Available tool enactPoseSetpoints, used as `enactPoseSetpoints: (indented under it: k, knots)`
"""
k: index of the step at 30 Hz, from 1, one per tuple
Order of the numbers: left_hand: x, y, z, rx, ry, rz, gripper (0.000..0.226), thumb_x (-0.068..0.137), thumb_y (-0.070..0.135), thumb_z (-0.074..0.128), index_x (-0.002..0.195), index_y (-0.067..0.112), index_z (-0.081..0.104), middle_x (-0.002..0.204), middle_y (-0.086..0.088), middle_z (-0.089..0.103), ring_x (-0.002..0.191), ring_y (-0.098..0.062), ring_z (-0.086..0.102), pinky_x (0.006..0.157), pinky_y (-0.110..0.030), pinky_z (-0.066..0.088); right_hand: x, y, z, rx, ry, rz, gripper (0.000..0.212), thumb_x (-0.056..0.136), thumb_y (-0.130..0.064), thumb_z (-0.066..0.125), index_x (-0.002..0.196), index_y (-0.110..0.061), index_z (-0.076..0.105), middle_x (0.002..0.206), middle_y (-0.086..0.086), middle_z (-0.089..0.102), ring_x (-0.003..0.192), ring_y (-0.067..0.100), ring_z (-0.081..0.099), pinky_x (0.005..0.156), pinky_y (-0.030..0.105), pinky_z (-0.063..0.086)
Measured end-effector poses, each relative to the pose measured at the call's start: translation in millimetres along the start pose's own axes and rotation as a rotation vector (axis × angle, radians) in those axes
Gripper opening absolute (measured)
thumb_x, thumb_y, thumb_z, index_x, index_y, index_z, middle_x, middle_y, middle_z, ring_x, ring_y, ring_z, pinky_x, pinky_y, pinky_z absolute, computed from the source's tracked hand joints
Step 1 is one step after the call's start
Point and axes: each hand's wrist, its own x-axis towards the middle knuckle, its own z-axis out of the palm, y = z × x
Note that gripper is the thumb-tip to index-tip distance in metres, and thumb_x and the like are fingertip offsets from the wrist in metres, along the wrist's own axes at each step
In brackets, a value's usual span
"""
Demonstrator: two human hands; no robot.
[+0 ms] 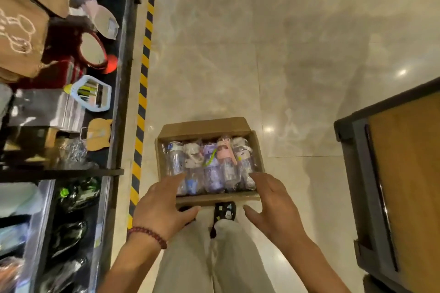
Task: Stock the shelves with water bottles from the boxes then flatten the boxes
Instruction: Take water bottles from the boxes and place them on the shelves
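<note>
An open cardboard box [204,127] sits on the pale tiled floor just in front of my feet. Inside lie several plastic-wrapped water bottles [209,164] side by side, with blue, white, purple and pink tops. My left hand [162,207] hovers over the box's near left corner, fingers spread and relaxed, holding nothing. Over the near right corner hangs my right hand [271,207], also spread with nothing in it. Whether either hand touches the box is unclear.
A dark shelf unit [119,102] stands along the left, stocked with mirrors, brown bags and wrapped goods. A yellow-black striped tape [142,93] runs along the floor beside it. A grey unit with a wooden top [404,173] stands at the right.
</note>
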Motion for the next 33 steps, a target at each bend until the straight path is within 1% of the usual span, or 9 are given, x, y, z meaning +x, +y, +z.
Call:
enactPoseSetpoints:
  k: [3,6,9,14,20,25,29,31,33]
  knots:
    - [55.5,-22.8,27.2,-0.095,-0.048,-0.098,0.076,0.073,0.049,0.074,0.139,0.029,0.041,0.14,0.006,0.047,0.126,-0.014,0.045,0.098,-0.024,0.036,47.2,20.0,34.0,0.028,-0.027,-0.029,0.066,0.061,-0.028,0.07,0.122,-0.009,0.055,0.11,0.009,0.063,0.094,0.032,0.063,0.073,0.028,0.049]
    - [116.1,-52.8,64.1,-0.126,-0.085,-0.208,0.073,0.073,0.042,0.077,0.135,0.019,0.046,0.135,-0.002,0.051,0.121,-0.02,0.048,0.093,-0.025,0.038,98.1,40.8,84.8,0.06,-0.09,0.059,0.064,0.07,-0.026,0.068,0.13,-0.012,0.05,0.123,0.008,0.056,0.111,0.03,0.054,0.085,0.036,0.048]
    - [177.1,-94.2,112.7,-0.178,-0.137,-0.295,0.083,0.071,0.043,0.078,0.139,0.015,0.041,0.14,-0.006,0.047,0.125,-0.023,0.045,0.098,-0.03,0.038,148.4,61.1,143.9,0.062,-0.141,0.09,0.059,0.072,-0.028,0.066,0.127,-0.011,0.053,0.118,0.011,0.057,0.11,0.033,0.053,0.086,0.039,0.048]
    - [253.3,-152.9,178.6,-0.332,-0.129,-0.419,0.089,0.072,0.04,0.079,0.144,0.015,0.034,0.143,-0.008,0.044,0.126,-0.028,0.046,0.101,-0.038,0.041,214.7,76.0,239.2,0.109,-0.326,0.129,0.06,0.084,-0.031,0.065,0.137,-0.016,0.041,0.132,0.007,0.048,0.122,0.024,0.043,0.095,0.032,0.035]
    - [313.6,-204.5,247.3,-0.371,-0.153,-0.559,0.092,0.075,0.036,0.077,0.147,0.012,0.025,0.147,-0.012,0.038,0.131,-0.032,0.04,0.104,-0.039,0.036,268.5,83.3,350.3,0.243,-0.421,0.188,0.054,0.079,-0.026,0.07,0.128,-0.015,0.049,0.12,0.009,0.055,0.114,0.025,0.049,0.09,0.032,0.042]
    - [335.7,-216.1,296.2,-0.689,-0.006,-0.666,0.094,0.074,0.021,0.079,0.148,0.018,0.021,0.148,-0.004,0.036,0.136,-0.026,0.035,0.105,-0.034,0.034,293.2,83.9,412.4,0.345,-0.283,0.366,0.061,0.061,-0.042,0.063,0.115,-0.015,0.058,0.11,0.007,0.063,0.103,0.025,0.058,0.087,0.04,0.05]
    - [352.1,-227.0,321.8,-0.844,0.116,-0.769,0.085,0.076,0.025,0.077,0.145,0.021,0.029,0.14,-0.004,0.047,0.127,-0.026,0.046,0.093,-0.031,0.039,302.3,84.4,440.9,0.322,-0.236,0.38,0.065,0.067,-0.039,0.069,0.123,-0.011,0.051,0.118,0.009,0.059,0.11,0.026,0.055,0.09,0.042,0.048]
    - [358.8,-235.5,328.9,-0.889,0.11,-0.786,0.08,0.073,0.026,0.079,0.141,0.021,0.036,0.129,-0.003,0.054,0.118,-0.025,0.053,0.086,-0.029,0.042,307.8,86.8,447.4,0.298,-0.261,0.388,0.07,0.07,-0.034,0.077,0.126,-0.007,0.044,0.12,0.011,0.055,0.11,0.026,0.053,0.084,0.033,0.048]
    - [362.9,-243.8,333.9,-0.922,0.105,-0.782,0.079,0.067,0.025,0.083,0.135,0.02,0.042,0.115,0.001,0.057,0.105,-0.021,0.058,0.082,-0.03,0.046,318.2,91.3,450.5,0.369,-0.268,0.413,0.069,0.071,-0.029,0.08,0.124,-0.005,0.043,0.114,0.008,0.058,0.095,0.019,0.056,0.067,0.015,0.042]
